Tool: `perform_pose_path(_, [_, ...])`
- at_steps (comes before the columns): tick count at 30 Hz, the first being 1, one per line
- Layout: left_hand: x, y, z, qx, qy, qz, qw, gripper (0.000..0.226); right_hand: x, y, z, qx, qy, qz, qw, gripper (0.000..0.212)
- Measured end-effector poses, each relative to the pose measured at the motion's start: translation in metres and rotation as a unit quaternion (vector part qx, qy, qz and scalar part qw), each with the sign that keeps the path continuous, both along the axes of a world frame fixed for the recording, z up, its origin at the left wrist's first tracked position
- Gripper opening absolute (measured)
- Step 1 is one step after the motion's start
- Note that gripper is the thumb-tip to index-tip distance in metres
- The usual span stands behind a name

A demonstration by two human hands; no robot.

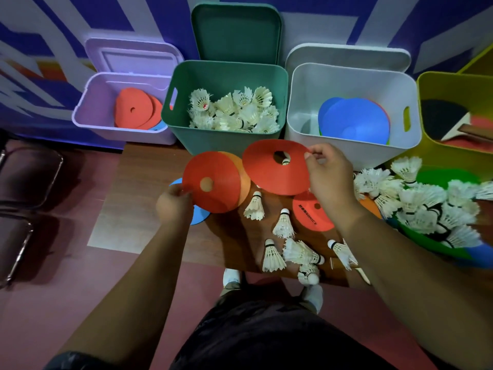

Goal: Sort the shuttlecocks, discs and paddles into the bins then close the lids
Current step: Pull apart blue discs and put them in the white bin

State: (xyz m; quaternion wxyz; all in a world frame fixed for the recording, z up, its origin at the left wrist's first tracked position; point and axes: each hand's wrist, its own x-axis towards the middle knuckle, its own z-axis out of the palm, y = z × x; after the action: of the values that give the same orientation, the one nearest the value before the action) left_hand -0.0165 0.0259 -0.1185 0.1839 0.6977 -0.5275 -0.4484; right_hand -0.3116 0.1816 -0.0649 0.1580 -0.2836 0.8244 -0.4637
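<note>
My left hand [173,206] grips the edge of a red disc [213,182] stacked over an orange one [244,180]. My right hand [329,174] pinches the rim of another red disc [269,174], lifted above the wooden table [149,166]. Loose shuttlecocks [284,224] lie on the table near a third red disc [309,214] and a blue disc [198,216]. At the back stand a purple bin [88,113] with red discs, a green bin [226,141] of shuttlecocks, a white bin [301,102] with blue discs, and a yellow bin [432,86] holding paddles [448,118].
All visible lids are open, leaning against the wall: purple lid [133,57], green lid [236,33], white lid [346,56]. A heap of shuttlecocks [421,201] lies on green and blue discs at the right. A dark chair [24,182] stands to the left.
</note>
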Motion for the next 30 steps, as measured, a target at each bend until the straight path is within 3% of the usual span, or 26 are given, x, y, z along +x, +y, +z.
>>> perform_pose_path(3, [-0.003,0.016,0.028,-0.027,0.064,0.031,0.997,0.026,-0.005,0.01,0.012,-0.015,-0.026,-0.027,0.999,0.005])
perform_pose_path(10, [-0.037,0.053,0.078,-0.049,0.164,0.068,0.983,0.017,-0.036,0.035,0.056,-0.057,-0.096,-0.106,0.988,0.016])
perform_pose_path(13, [-0.065,0.067,0.098,-0.05,0.194,0.054,0.978,0.019,-0.057,0.05,0.073,-0.072,-0.126,-0.131,0.981,0.024])
perform_pose_path(16, [-0.093,0.073,0.112,-0.047,0.226,0.033,0.973,0.02,-0.075,0.064,0.091,-0.12,-0.158,-0.171,0.965,0.013])
perform_pose_path(20, [-0.127,0.08,0.128,-0.046,0.22,-0.01,0.974,0.025,-0.099,0.077,0.1,-0.183,-0.274,-0.157,0.931,0.01])
perform_pose_path(24, [-0.159,0.093,0.138,-0.03,0.267,-0.045,0.962,0.026,-0.107,0.097,0.093,-0.145,-0.346,-0.116,0.92,0.011])
perform_pose_path(30, [-0.2,0.096,0.136,0.012,0.316,-0.065,0.947,0.026,-0.104,0.135,0.068,-0.036,-0.334,-0.081,0.938,0.021])
